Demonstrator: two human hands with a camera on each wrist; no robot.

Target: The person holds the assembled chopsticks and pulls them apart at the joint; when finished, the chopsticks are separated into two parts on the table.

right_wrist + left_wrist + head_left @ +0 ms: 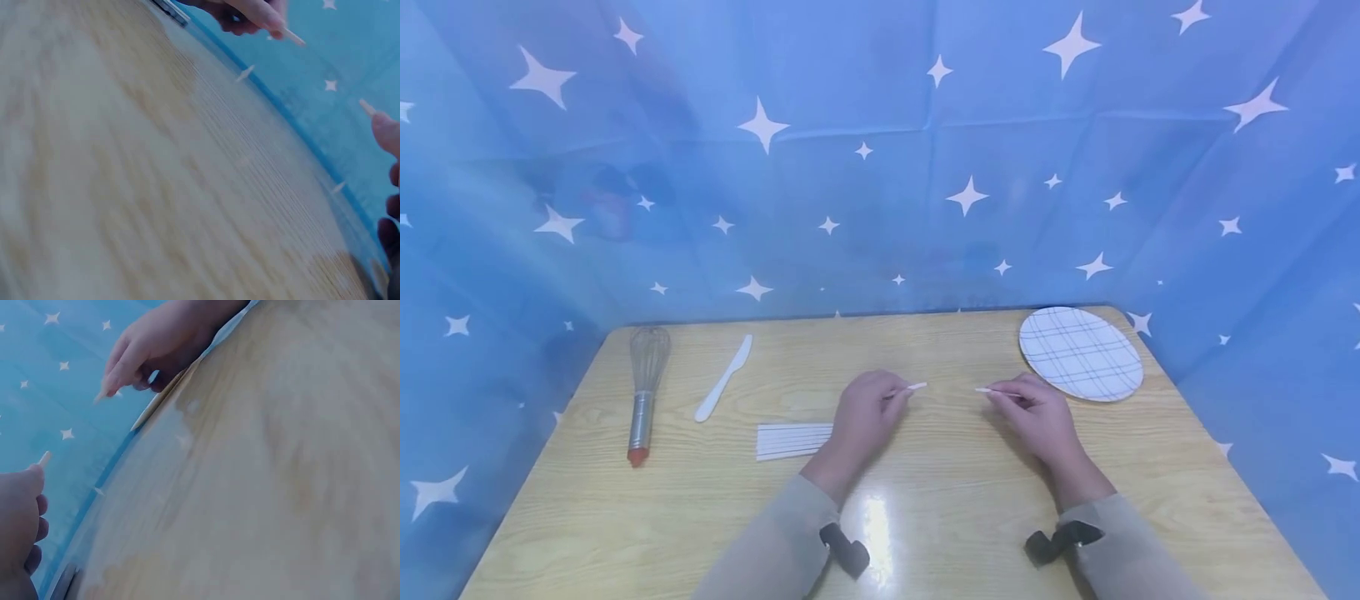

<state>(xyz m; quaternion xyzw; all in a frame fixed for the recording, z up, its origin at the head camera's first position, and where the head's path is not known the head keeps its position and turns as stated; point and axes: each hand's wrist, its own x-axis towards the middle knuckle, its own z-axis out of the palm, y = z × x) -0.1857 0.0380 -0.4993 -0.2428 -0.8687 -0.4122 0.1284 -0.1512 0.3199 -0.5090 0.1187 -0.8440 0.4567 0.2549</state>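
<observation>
My left hand (867,421) is over the middle of the table and pinches a thin pale stick (917,386) between thumb and forefinger. Across a small gap, my right hand (1036,415) pinches another thin pale stick (982,390) in the same way. Only the short tips of both sticks show, pointing roughly toward each other; the rest is hidden in the fingers. In the right wrist view the left stick (294,37) and the right stick (367,107) stand apart. A white flat piece with dark lines (792,441) lies beside my left wrist, partly covered by it.
At the left of the wooden table (947,517) lie a wire whisk (642,408) with a red handle end and a white plastic knife (724,382). A white checked plate (1081,353) lies at the back right, just beyond my right hand. Blue star-patterned cloth (880,192) hangs around the table.
</observation>
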